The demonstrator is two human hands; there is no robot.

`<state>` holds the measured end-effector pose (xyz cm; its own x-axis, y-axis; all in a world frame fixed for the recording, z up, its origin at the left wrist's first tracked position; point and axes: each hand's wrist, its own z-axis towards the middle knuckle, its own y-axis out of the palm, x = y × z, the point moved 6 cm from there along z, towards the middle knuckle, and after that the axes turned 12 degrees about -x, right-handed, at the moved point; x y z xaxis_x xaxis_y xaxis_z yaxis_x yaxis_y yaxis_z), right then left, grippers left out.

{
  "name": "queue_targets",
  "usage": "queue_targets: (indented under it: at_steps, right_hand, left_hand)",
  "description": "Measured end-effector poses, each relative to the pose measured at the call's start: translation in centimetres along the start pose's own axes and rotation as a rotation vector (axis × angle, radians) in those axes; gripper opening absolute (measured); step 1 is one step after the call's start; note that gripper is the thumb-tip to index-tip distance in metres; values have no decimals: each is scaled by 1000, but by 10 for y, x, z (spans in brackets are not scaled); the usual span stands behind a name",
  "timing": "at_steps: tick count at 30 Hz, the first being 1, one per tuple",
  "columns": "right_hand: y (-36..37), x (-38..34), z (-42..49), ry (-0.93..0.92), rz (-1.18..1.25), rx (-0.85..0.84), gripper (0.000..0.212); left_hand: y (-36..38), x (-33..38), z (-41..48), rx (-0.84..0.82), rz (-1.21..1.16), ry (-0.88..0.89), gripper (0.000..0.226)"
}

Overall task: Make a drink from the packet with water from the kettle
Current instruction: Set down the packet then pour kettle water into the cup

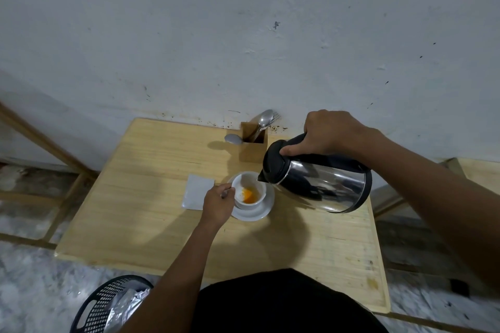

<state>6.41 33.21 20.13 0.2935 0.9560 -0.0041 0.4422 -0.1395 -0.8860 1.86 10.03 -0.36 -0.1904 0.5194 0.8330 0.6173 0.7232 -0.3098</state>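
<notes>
Black basket (108,303) sits lowest in frame, beside the tabletop (151,224). Left hand (217,201) pinches a spoon (226,193) at the white cup (250,192) on its saucer (263,211). Right hand (330,132) grips the tilted kettle (319,184), spout over the cup holding orange liquid. Packet (196,193) lies left of the saucer.

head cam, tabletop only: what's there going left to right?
flat white paper packet → left hand holding a spoon → white cup with orange drink on its white saucer → tilted steel kettle with black lid, held by the right hand
</notes>
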Motion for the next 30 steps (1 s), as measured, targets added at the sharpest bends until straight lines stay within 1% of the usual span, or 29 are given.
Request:
queue_targets:
  at_steps: [11, 30]
  right_hand:
    - [-3, -3, 5, -6, -50, -12, 71]
    - [1, 8, 2, 8, -40, -28, 72]
  left_hand:
    - [0, 2, -1, -7, -33, -7, 31]
    - [0, 2, -3, -1, -22, -14, 32]
